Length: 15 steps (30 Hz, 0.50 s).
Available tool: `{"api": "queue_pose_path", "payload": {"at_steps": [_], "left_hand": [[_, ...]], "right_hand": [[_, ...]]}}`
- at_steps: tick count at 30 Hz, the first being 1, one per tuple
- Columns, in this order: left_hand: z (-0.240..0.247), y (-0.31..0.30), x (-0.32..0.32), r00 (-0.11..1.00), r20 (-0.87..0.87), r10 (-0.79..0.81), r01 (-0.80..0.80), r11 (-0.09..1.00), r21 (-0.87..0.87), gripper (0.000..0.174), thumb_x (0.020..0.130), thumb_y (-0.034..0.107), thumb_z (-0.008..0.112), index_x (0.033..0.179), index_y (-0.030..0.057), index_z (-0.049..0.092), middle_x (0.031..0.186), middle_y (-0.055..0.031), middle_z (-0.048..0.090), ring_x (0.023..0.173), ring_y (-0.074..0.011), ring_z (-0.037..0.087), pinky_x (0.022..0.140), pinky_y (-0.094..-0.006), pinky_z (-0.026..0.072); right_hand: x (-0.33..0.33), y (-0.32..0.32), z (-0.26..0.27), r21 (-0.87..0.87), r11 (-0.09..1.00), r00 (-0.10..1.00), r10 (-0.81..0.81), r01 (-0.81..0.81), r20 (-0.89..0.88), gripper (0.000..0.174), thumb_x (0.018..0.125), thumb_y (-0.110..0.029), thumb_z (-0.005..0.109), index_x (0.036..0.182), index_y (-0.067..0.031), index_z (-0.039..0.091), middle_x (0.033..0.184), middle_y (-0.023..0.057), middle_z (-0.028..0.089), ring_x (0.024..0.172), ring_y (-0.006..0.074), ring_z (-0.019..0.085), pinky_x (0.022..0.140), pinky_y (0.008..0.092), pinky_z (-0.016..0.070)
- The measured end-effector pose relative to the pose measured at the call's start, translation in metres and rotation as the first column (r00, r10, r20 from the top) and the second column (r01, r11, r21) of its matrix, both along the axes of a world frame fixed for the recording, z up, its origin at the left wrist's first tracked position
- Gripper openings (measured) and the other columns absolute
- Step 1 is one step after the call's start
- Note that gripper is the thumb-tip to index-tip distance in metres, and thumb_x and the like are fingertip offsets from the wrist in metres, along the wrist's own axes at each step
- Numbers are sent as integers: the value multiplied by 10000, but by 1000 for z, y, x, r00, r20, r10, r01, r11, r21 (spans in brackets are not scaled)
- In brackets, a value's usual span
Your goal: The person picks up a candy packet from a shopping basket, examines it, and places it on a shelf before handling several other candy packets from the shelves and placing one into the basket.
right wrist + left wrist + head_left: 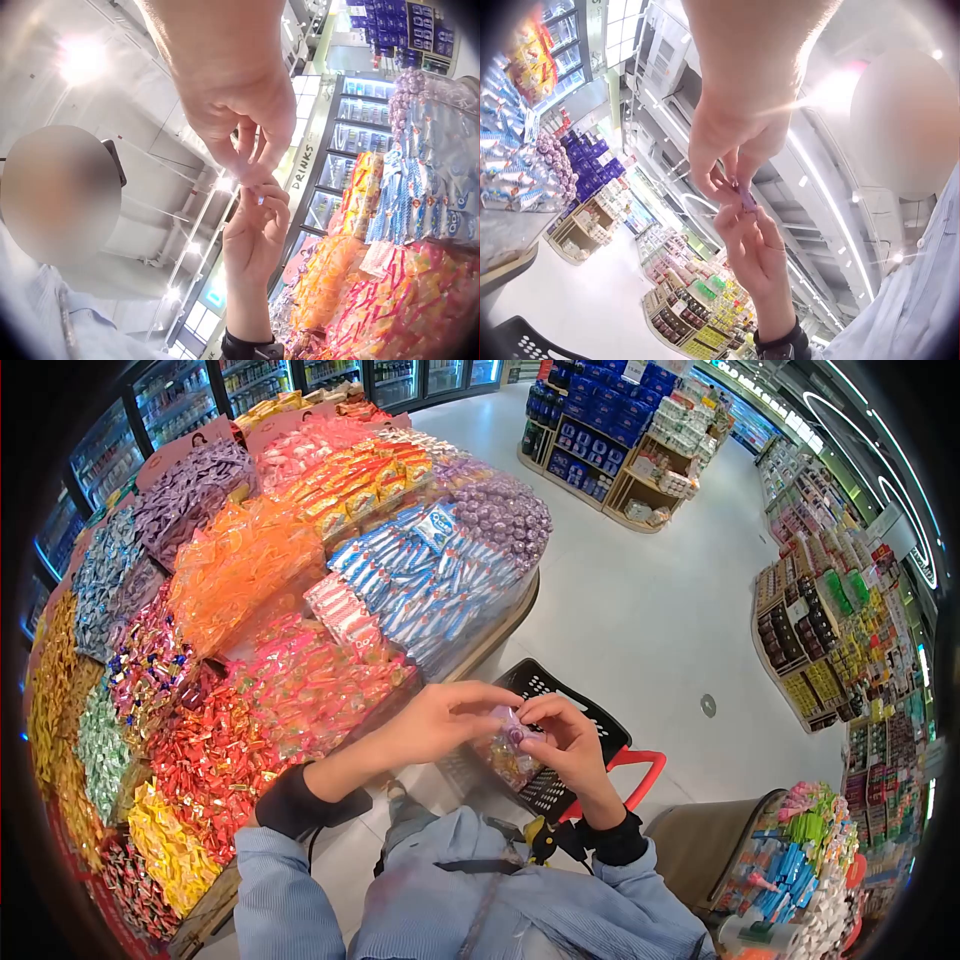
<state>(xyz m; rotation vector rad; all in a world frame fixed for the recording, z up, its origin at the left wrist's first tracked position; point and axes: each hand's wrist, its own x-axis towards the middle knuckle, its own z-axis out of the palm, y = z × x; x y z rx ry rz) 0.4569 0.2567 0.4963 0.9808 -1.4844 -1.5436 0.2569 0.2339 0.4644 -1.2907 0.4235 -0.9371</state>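
Both hands meet over a shopping basket [540,785], black with a red handle. Between their fingertips is a small purple-wrapped candy [747,198]; I pinch it from one side with my left hand [445,718] and from the other with my right hand [572,745]. In the right wrist view the fingers hide most of the candy. Just below the hands in the head view, a clear bag of mixed wrapped candies [507,762] shows against the basket.
A broad candy display fills the left, with blue-white packets [410,580], purple balls [500,520] and orange packets [235,575]. Another candy bin [715,850] stands at my right. Shelves [820,630] line the right side; a blue-packed stand [600,440] is ahead.
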Motion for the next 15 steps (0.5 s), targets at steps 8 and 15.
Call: {"api": "queue_pose_path", "payload": {"at_steps": [8,15], "left_hand": [[15,0,63,994,30,110,-107,990,-89,213,824,94,519,999,-27,528,869,-90,589,840,-123,567,753,-264,447],[25,12,115,981,162,109,-85,985,-150,184,824,101,515,951,-32,534,841,-77,592,799,-120,576,715,-266,458]], "right_hand": [[71,9,15,19,1000,1000,-22,22,-19,299,748,66,568,1023,9,466,1023,69,483,944,126,498,728,221,459],[126,23,19,89,995,999,35,-32,-35,285,749,68,565,1003,4,453,990,80,494,904,145,506,693,268,509]]}}
